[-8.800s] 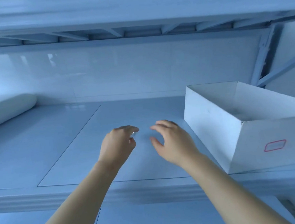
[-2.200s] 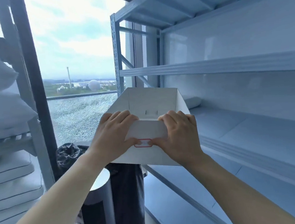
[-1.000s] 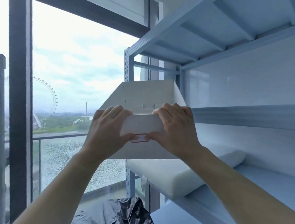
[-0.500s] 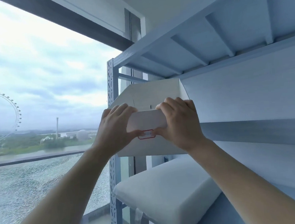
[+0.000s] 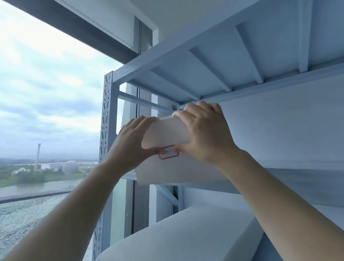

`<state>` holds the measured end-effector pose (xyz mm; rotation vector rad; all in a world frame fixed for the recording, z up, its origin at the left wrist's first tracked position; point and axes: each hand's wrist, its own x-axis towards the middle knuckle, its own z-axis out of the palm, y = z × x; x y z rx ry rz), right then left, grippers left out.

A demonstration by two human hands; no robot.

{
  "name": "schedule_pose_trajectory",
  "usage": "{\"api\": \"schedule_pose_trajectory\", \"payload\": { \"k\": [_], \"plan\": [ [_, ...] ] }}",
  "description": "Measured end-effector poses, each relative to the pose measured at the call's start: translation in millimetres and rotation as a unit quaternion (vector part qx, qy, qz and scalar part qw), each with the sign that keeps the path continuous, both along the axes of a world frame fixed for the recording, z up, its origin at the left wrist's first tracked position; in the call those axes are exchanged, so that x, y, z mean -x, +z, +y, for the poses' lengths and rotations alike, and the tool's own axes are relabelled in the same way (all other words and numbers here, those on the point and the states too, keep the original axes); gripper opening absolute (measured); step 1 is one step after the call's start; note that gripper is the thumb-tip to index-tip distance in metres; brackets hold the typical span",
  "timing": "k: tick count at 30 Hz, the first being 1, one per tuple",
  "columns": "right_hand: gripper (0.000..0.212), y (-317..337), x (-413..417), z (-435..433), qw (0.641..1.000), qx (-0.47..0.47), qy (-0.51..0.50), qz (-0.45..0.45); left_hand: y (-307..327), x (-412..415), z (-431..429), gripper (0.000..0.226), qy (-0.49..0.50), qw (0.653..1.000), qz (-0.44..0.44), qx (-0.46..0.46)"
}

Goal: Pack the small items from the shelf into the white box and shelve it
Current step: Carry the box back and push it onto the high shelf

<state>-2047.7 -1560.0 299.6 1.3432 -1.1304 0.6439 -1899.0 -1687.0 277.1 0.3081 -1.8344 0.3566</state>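
Box going up onto a high shelf, both hands on its front end.

Nearest, a white cushion (image 5: 176, 243) lies on the lower shelf, at its window-side end. Above it, left hand (image 5: 130, 147) and right hand (image 5: 206, 136) are both closed round the white box (image 5: 165, 137), fingers over the top rim, thumbs meeting at the red label (image 5: 168, 152). Box bottom sits at the front edge of the upper shelf (image 5: 314, 171), near the corner post (image 5: 105, 135); contents not visible. Beyond, the shelf underside (image 5: 213, 65) hangs close over the fingers. Risks, as I judge: rim or knuckles catching that underside; box tipping back off the edge if released before it is pushed in.
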Motion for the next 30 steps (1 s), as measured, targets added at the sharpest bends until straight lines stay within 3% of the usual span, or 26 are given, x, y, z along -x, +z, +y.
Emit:
{"api": "schedule_pose_trajectory", "payload": {
  "k": [3, 11, 18, 30],
  "plan": [
    [0.073, 7, 17, -6, 1.000, 0.000, -0.009, -0.008, 9, 11, -8, 0.075, -0.009, 1.000, -0.010, 0.014],
    [0.051, -14, 51, -14, 1.000, -0.025, -0.005, -0.010, -17, 60, -14, 0.057, 0.004, 0.998, -0.044, 0.051],
    [0.054, -26, 62, -24, 0.995, -0.076, -0.063, 0.003, -41, 96, -25, 0.062, 0.051, 0.998, -0.001, 0.037],
    [0.060, -26, 81, -52, 0.988, -0.125, -0.089, 0.028, -55, 118, -50, 0.071, 0.023, 0.999, 0.003, 0.045]
  ]
}}
